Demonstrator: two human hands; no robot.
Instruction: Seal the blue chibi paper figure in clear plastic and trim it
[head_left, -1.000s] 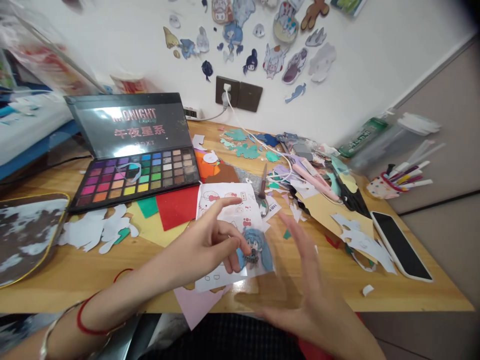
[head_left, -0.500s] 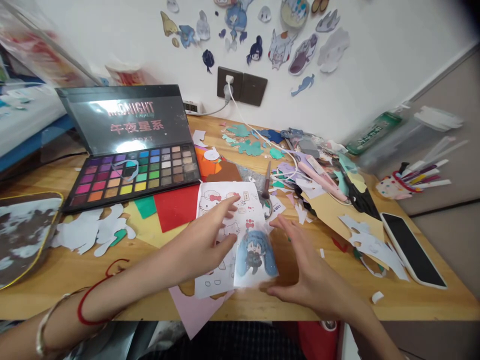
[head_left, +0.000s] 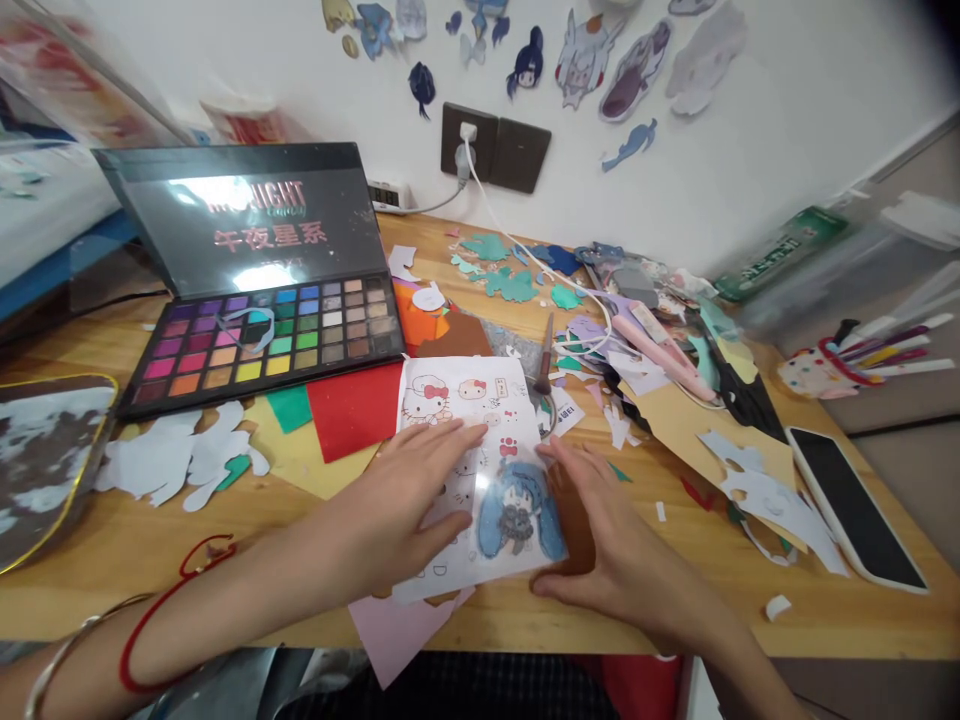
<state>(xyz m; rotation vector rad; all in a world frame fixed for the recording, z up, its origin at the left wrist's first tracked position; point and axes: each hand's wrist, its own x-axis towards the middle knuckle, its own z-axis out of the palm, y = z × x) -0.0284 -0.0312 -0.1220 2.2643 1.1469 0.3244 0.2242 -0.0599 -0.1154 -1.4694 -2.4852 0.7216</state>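
Observation:
Before me lies a white sheet (head_left: 491,405) printed with line drawings of a cat character with red bows. On its lower right is a smaller picture of a blue-haired figure (head_left: 519,515), with a bright glare spot at its upper left. My left hand (head_left: 420,490) is over the left part of the sheet, fingers stretched out and the thumb apart, hiding some drawings. I cannot tell whether its palm presses on the paper. Just right of the picture is my right hand (head_left: 607,530), thumb and fingers spread, holding nothing. A pink paper piece (head_left: 409,632) overhangs the front edge.
An open eyeshadow palette (head_left: 262,345) stands at the left, near white paper cut-outs (head_left: 180,460). Behind the sheet is a makeup brush (head_left: 547,355). To the right lie a pink hair-iron-like tool (head_left: 664,350), paper scraps, a phone (head_left: 855,510) and a pen cup (head_left: 821,368).
The camera view has shifted slightly. My left hand has come lower over the sheet, its fingers flatter. My right hand keeps about the same spot beside the picture.

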